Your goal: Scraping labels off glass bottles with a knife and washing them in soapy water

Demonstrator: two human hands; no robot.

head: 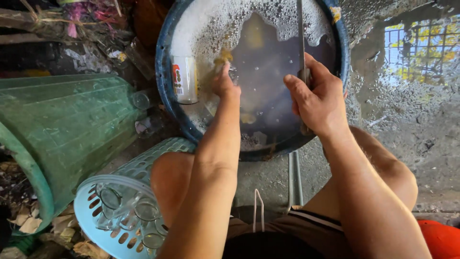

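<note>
Left hand (224, 82) fingers underwater, grip unclear; right hand (314, 96) fingers clench knife (301, 38) near basin (163, 91) rim

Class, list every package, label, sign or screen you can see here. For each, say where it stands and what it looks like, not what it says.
Labelled can: a small cylinder against the left inner wall of the blue basin, beside the foam; white label with red and green marks.
No signs or screens in view.
</note>
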